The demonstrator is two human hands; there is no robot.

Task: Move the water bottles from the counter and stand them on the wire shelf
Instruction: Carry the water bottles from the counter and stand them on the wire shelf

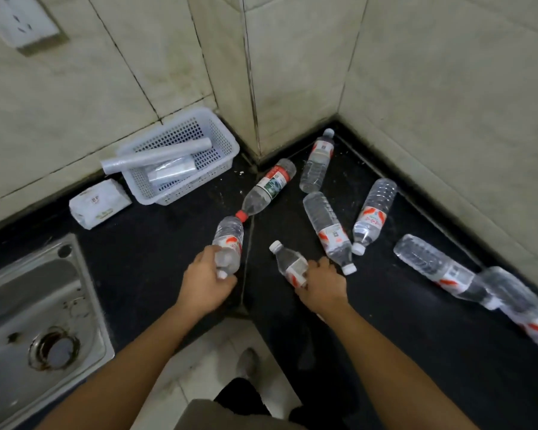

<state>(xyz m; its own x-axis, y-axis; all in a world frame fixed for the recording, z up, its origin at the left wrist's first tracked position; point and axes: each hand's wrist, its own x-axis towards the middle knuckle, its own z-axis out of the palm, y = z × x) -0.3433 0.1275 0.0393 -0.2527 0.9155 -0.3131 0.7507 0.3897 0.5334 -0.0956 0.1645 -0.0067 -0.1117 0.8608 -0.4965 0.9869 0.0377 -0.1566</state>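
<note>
Head view: on the black counter a water bottle is gripped near its cap by the left hand, fingers curled round it, while a smaller bottle is clasped at its base by the right hand. A red-capped bottle is laid beyond, its cap just beside the first. Five other bottles are strewn on their sides towards the corner and the right. A white basket holding rolls, a tissue pack and a steel sink are seen to the left.
</note>
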